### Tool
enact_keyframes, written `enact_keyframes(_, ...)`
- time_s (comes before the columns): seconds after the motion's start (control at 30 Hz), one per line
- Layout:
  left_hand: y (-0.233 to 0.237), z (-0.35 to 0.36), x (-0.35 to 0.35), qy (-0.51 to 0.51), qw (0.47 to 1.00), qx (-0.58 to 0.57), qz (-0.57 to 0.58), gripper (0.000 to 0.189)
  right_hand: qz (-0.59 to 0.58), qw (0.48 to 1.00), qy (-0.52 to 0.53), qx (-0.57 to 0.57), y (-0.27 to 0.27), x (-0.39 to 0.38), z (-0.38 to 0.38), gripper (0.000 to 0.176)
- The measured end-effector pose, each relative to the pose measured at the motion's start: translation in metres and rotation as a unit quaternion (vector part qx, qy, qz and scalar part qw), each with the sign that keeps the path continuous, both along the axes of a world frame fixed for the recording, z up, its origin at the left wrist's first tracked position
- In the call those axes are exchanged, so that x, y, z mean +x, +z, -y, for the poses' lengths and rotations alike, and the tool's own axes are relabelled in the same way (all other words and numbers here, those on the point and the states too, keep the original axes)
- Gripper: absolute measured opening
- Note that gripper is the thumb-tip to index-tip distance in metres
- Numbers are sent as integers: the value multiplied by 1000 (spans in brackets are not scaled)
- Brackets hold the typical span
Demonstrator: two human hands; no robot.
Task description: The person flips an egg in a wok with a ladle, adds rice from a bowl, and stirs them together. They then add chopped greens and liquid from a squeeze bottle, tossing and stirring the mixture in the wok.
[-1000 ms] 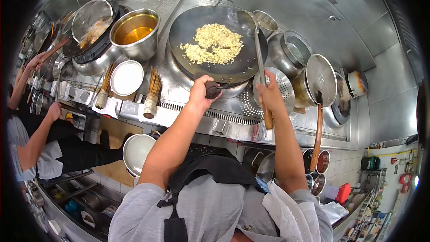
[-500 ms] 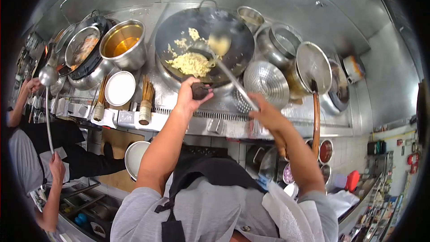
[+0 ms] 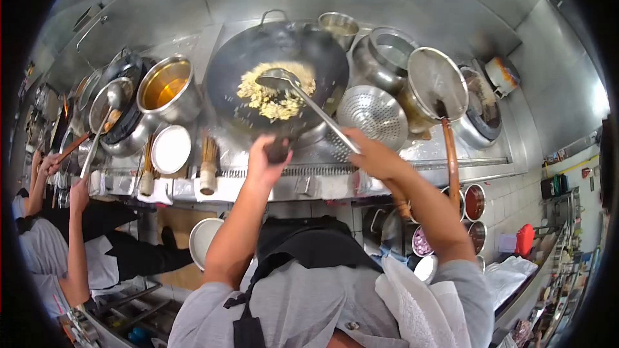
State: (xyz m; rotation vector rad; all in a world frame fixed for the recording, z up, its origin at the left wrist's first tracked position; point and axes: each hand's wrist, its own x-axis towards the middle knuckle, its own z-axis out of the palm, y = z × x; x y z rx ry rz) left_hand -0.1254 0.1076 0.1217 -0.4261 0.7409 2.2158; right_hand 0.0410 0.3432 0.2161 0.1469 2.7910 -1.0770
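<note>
Fingers (image 3: 365, 149) around ladle (image 3: 316, 108), bowl toward wok (image 3: 227, 72)

The left hand (image 3: 263, 158) is gripping the wok (image 3: 277, 77) handle at 6 o'clock. The right hand (image 3: 373, 154) is holding a ladle (image 3: 303, 93) over fried rice (image 3: 274, 93).

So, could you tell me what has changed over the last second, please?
The right hand swung the ladle from the far right rim of the wok leftward into the rice. The left hand kept its grip on the wok handle; nothing was let go.
</note>
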Motion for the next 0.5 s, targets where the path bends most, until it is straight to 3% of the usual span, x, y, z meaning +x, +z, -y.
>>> enact_keyframes(0.07,-9,35,45,10,1000,-6,-1,26,21,994,-65,85,1,-24,18,61)
enact_keyframes(0.1,16,48,69,-38,996,32,-75,32,27,996,-80,36,20,-19,26,62)
enact_keyframes(0.17,40,48,86,-27,999,-45,-16,20,17,999,-48,3,18,2,23,62)
enact_keyframes(0.23,47,24,52,29,995,-43,80,18,91,994,-36,-44,53,19,31,62)
enact_keyframes(0.27,47,15,27,1,998,-11,58,15,139,987,-36,-68,70,22,33,62)
enact_keyframes(0.37,82,22,31,-26,998,-51,14,13,60,992,104,-27,70,40,10,61)
enact_keyframes(0.43,84,21,19,-29,997,-74,23,11,107,991,58,-46,71,27,6,60)
enact_keyframes(0.5,51,1,-6,-17,996,-72,44,10,126,991,27,-30,65,7,3,62)
